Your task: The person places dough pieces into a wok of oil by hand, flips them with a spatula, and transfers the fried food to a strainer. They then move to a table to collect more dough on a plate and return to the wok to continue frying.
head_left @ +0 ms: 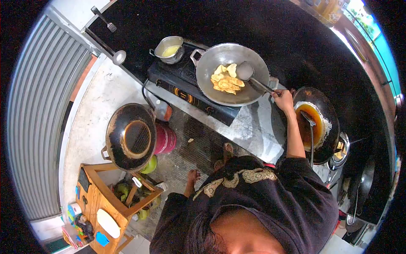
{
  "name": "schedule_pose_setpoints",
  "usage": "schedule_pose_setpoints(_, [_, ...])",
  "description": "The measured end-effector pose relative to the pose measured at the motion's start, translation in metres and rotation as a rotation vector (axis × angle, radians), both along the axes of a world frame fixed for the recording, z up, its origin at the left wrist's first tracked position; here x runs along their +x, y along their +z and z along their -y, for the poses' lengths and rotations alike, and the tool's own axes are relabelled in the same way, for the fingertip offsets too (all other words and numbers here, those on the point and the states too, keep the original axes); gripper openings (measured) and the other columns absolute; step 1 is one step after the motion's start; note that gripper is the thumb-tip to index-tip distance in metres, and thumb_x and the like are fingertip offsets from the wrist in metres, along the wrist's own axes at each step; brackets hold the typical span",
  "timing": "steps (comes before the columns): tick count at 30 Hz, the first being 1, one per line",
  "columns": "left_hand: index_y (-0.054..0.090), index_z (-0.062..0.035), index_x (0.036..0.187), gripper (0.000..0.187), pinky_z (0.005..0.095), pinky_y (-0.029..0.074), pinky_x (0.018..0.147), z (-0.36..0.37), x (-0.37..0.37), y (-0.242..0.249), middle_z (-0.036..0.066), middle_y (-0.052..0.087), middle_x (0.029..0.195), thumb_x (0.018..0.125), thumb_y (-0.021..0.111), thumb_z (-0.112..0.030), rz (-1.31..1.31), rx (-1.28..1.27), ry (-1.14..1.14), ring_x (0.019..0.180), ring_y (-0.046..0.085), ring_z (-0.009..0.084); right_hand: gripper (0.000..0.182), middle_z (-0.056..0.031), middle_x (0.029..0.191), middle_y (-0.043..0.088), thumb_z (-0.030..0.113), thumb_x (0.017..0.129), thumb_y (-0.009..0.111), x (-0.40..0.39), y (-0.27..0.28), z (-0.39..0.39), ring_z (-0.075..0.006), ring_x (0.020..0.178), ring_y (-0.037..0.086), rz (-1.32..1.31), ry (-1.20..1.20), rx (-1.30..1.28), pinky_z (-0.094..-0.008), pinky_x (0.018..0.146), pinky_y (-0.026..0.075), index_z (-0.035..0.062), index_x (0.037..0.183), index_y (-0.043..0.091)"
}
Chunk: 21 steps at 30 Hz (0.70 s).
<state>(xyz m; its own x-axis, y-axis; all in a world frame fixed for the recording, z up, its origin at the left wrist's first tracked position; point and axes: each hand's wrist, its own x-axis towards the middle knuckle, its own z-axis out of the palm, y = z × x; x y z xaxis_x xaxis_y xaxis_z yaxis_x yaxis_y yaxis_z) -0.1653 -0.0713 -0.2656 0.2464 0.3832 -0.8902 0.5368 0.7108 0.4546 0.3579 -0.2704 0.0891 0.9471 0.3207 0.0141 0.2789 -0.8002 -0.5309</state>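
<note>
My right hand (pixel 284 100) is closed round the handle of a metal ladle (pixel 245 71). The ladle's bowl rests inside a large silver wok (pixel 230 98), at the right edge of some pale and golden-brown food pieces (pixel 227 81). The wok stands on a black gas stove (pixel 186 94). A small pot (pixel 170 50) with yellow contents sits on the stove's left side. My left hand (pixel 194 175) hangs low beside my body, away from the stove. Its fingers look loosely curled, but what they hold, if anything, is too small to make out.
Right of my arm stands a dark wok (pixel 327 99) with brown liquid and a spatula (pixel 312 122). Another dark wok (pixel 113 146) is at left, near a pink container (pixel 165 139). A wooden table (pixel 95 180) stands at lower left. Two utensils hang at upper left.
</note>
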Motion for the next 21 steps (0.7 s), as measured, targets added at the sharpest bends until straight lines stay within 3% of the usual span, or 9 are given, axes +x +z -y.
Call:
schedule_pose_setpoints(2, [0.051, 0.0016, 0.100, 0.027, 0.0335, 0.038, 0.041, 0.004, -0.001, 0.012, 0.009, 0.052, 0.064, 0.087, 0.049, -0.022, 0.004, 0.027, -0.012, 0.047, 0.047, 0.0178, 0.029, -0.0179, 0.067, 0.063, 0.024, 0.076, 0.064, -0.001, -0.003, -0.001, -0.0249, 0.064, 0.063, 0.102, 0.026, 0.032, -0.0335, 0.063, 0.047, 0.0008, 0.094, 0.067])
schedule_pose_setpoints(5, [0.051, 0.0012, 0.103, 0.028, 0.0339, 0.041, 0.044, 0.002, -0.026, -0.031, 0.011, 0.055, 0.069, 0.087, 0.049, -0.021, 0.087, -0.072, -0.033, 0.052, 0.051, 0.0197, 0.030, -0.0166, 0.063, 0.061, 0.024, 0.076, 0.064, -0.011, 0.009, -0.010, -0.0228, 0.057, 0.060, 0.131, 0.062, 0.084, -0.0336, 0.059, 0.046, 0.0009, 0.094, 0.067])
schedule_pose_setpoints(9, [0.053, 0.0007, 0.103, 0.028, 0.0342, 0.044, 0.048, 0.018, -0.033, -0.013, 0.012, 0.058, 0.072, 0.087, 0.049, -0.022, 0.016, -0.095, 0.042, 0.057, 0.055, 0.0210, 0.030, -0.0169, 0.059, 0.058, 0.023, 0.076, 0.064, -0.020, 0.020, -0.030, -0.0222, 0.054, 0.059, 0.149, 0.113, 0.033, -0.0345, 0.055, 0.045, 0.0008, 0.095, 0.066])
schedule_pose_setpoints(11, [0.054, 0.0003, 0.101, 0.028, 0.0344, 0.045, 0.050, 0.020, -0.019, 0.018, 0.011, 0.059, 0.072, 0.087, 0.048, -0.023, -0.146, -0.002, -0.050, 0.059, 0.055, 0.0211, 0.030, -0.0197, 0.060, 0.058, 0.021, 0.076, 0.062, -0.027, 0.027, -0.042, -0.0288, 0.058, 0.061, 0.213, 0.154, 0.055, -0.0381, 0.058, 0.046, 0.0008, 0.098, 0.065])
schedule_pose_setpoints(13, [0.054, 0.0003, 0.101, 0.028, 0.0347, 0.045, 0.050, 0.020, -0.016, 0.028, 0.011, 0.059, 0.073, 0.087, 0.049, -0.024, -0.112, -0.043, -0.027, 0.059, 0.056, 0.0214, 0.029, -0.0213, 0.063, 0.059, 0.020, 0.076, 0.062, -0.026, 0.018, -0.051, -0.0327, 0.062, 0.061, 0.346, 0.187, 0.088, -0.0400, 0.060, 0.046, 0.0011, 0.098, 0.065])
schedule_pose_setpoints(14, [0.054, 0.0003, 0.101, 0.029, 0.0349, 0.045, 0.050, 0.018, -0.017, 0.023, 0.011, 0.059, 0.073, 0.087, 0.049, -0.024, -0.094, -0.063, -0.018, 0.059, 0.056, 0.0216, 0.028, -0.0238, 0.070, 0.060, 0.018, 0.077, 0.060, -0.030, 0.029, -0.057, -0.0365, 0.070, 0.061, 0.269, 0.183, 0.035, -0.0421, 0.063, 0.047, 0.0015, 0.099, 0.064])
schedule_pose_setpoints(16, [0.054, 0.0008, 0.101, 0.029, 0.0347, 0.045, 0.050, 0.014, -0.022, 0.003, 0.011, 0.058, 0.072, 0.087, 0.049, -0.024, -0.036, -0.049, -0.044, 0.059, 0.056, 0.0215, 0.028, -0.0239, 0.072, 0.060, 0.017, 0.077, 0.060, -0.020, 0.021, -0.064, -0.0365, 0.071, 0.061, 0.370, 0.256, 0.022, -0.0427, 0.064, 0.047, 0.0017, 0.100, 0.064])
schedule_pose_setpoints(21, [0.053, 0.0015, 0.103, 0.031, 0.0344, 0.043, 0.048, 0.010, -0.022, 0.010, 0.011, 0.056, 0.069, 0.088, 0.048, -0.025, 0.066, -0.011, -0.041, 0.056, 0.053, 0.0207, 0.025, -0.0232, 0.074, 0.061, 0.014, 0.077, 0.059, 0.002, 0.025, -0.076, -0.0369, 0.072, 0.060, 0.453, 0.421, -0.130, -0.0448, 0.066, 0.048, 0.0018, 0.098, 0.062])
